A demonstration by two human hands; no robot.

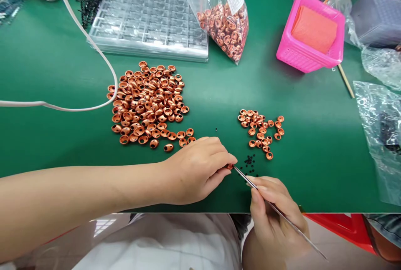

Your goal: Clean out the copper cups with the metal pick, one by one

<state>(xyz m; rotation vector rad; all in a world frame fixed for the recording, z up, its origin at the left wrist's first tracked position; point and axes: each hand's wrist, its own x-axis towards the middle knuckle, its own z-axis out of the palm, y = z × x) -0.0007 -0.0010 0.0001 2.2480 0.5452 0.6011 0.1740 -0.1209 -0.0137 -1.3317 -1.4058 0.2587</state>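
Between the thumb and forefinger of my left hand [200,172] is a small copper-coloured cup-shaped shell [230,166], mostly hidden by the fingertips. My right hand [278,211] is closed around slim metal tweezers [286,220], whose tip meets the shell. Small black discs [249,160] lie scattered on the green table just beyond the tweezers. A large pile of copper shells [147,99] with holes spreads out beyond my left hand. A smaller group of the same shells [261,130] sits to the right, past the black discs.
Stacked clear plastic trays [150,15] and a bag of copper shells [227,32] stand at the back. A white cable [78,109] loops over the pile's left side. To the right are a pink basket [310,59] and plastic bags [380,136]. The green table's [313,170] front edge runs below my hands.
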